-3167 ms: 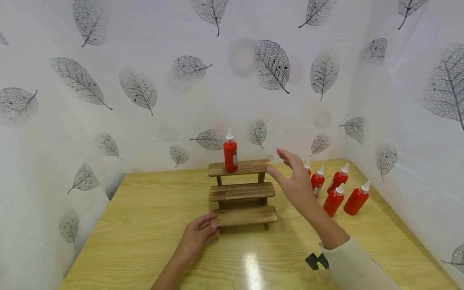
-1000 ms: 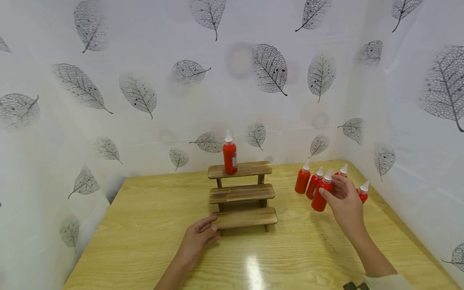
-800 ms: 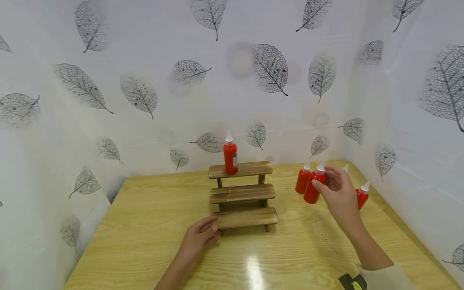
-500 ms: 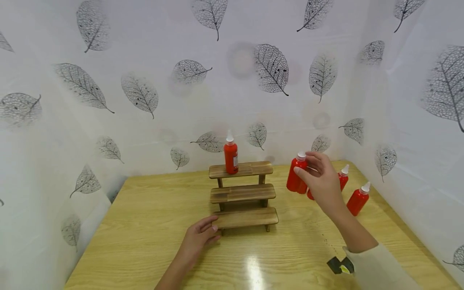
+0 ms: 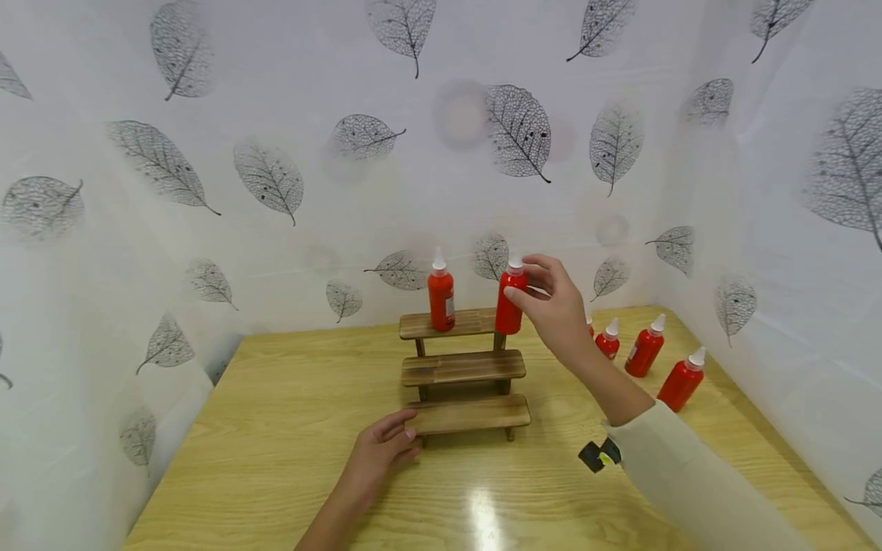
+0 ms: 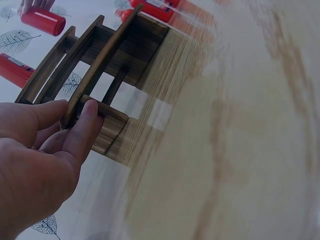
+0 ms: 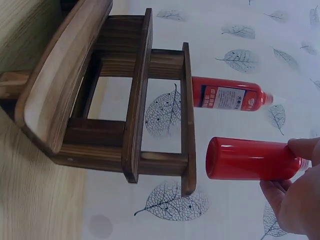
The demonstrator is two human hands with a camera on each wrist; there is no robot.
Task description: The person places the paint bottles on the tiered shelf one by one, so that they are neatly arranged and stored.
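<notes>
A three-step wooden display stand [image 5: 463,368] stands on the table. My left hand [image 5: 375,453] pinches the left end of its lowest step; in the left wrist view the thumb and fingers close on that board [image 6: 102,60]. With thumb and fingers, my right hand [image 5: 556,310] holds a red squeeze bottle [image 5: 510,304] with a white nozzle cap near its neck. That bottle is upright over the right end of the top step; the right wrist view shows a small gap below its base [image 7: 212,159]. Another red bottle [image 5: 442,300], labelled, stands on the top step's left part.
Several more red bottles, such as one at the right [image 5: 680,381] and one behind it [image 5: 645,349], stand on the table [image 5: 276,428]. Two of them are partly hidden by my right arm. A leaf-patterned white curtain [image 5: 310,252] borders the table.
My right hand gripped a red bottle from the group at the right, lifted it and carried it left to above the top step. My left hand stayed on the lowest step.
</notes>
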